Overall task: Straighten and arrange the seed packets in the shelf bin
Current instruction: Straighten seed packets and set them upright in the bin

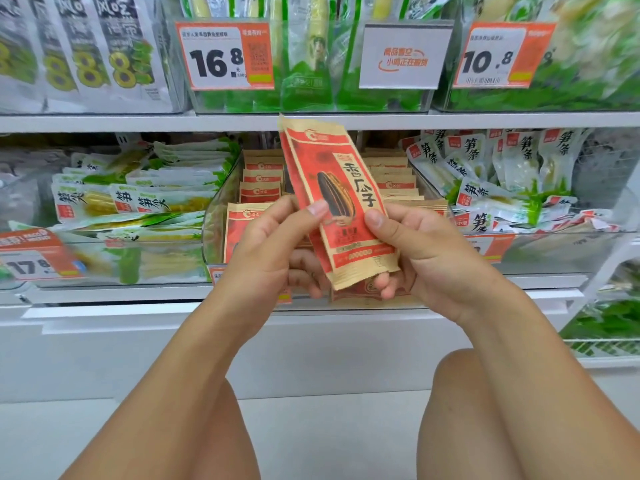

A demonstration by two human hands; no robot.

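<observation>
Red seed packets [341,206] between both hands [349,251].

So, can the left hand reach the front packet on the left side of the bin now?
Probably not yet: the left hand grips the held seed packets, though the front packet lies unblocked just behind it.

white shelf [104,292] | clear bin [216,216] of seed packets [259,192] | bamboo-shoot packs [138,199] in bins either side

A single head-worn wide-angle camera faces forward and down. It looks at the shelf [311,121] from close range. The knees fill the lower frame.
</observation>
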